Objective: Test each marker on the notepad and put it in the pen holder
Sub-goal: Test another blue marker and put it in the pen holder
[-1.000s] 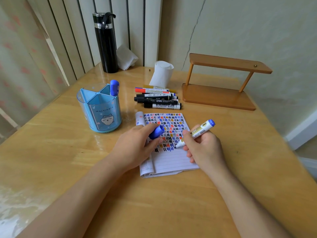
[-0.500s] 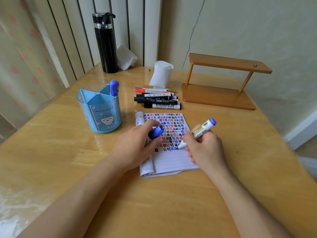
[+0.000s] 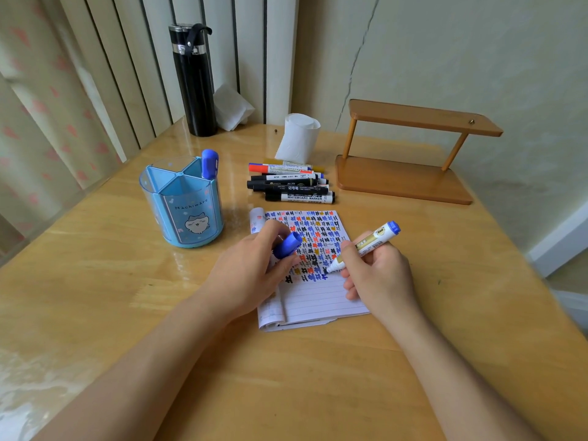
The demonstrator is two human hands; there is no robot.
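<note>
My right hand (image 3: 377, 276) grips an uncapped blue marker (image 3: 369, 243), its tip touching the lined notepad (image 3: 318, 297) at the lowest row of coloured marks. My left hand (image 3: 251, 275) rests on the notepad's left side and pinches the marker's blue cap (image 3: 288, 245). The blue pen holder (image 3: 183, 202) stands to the left with one blue-capped marker (image 3: 209, 163) upright in a back compartment. Several capped markers (image 3: 291, 184), black, red and yellow, lie in a row beyond the notepad.
A black flask (image 3: 194, 81) and a crumpled tissue (image 3: 232, 106) stand at the back left. A white paper roll (image 3: 299, 138) sits behind the markers. A wooden two-tier stand (image 3: 410, 151) occupies the back right. The table edge drops off at right.
The marker tip has shifted slightly along the lowest row of marks on the notepad. My left hand and the cap have stayed in place.
</note>
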